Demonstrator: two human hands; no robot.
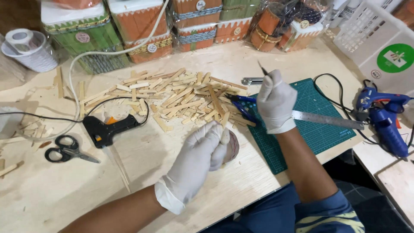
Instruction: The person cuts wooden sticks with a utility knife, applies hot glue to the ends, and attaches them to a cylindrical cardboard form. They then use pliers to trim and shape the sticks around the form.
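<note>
Nearest the camera, the left hand (202, 155) in a white glove was curled shut around a small round piece (232, 146), brownish at its edge and mostly hidden by the fingers; what it was exactly could not be told. It was held just above the desk (64, 194), beside the near left corner of the green mat (319, 129).

The right hand (276, 103), gloved too, hung over the mat's left edge with its fingers pinched on a thin dark pointed tool (263, 69), tip pointing up and away. A blue snipper (241, 105) lay just left of that hand, a steel ruler (332, 120) ran across the mat to its right, and a heap of cut wooden sticks (181, 97) spread behind both hands.

Judged from this, the work called for a steady left grip that left the working face of the piece clear, and for bringing the tool tip down slowly with the wrist braced on the mat, so the point would not slip toward the holding fingers.

A black glue gun (108, 129) and scissors (69, 151) lay to the left, well apart; a blue glue gun (386, 116) sat at the far right. Stick-clad boxes (142, 30) lined the back of the desk.
</note>
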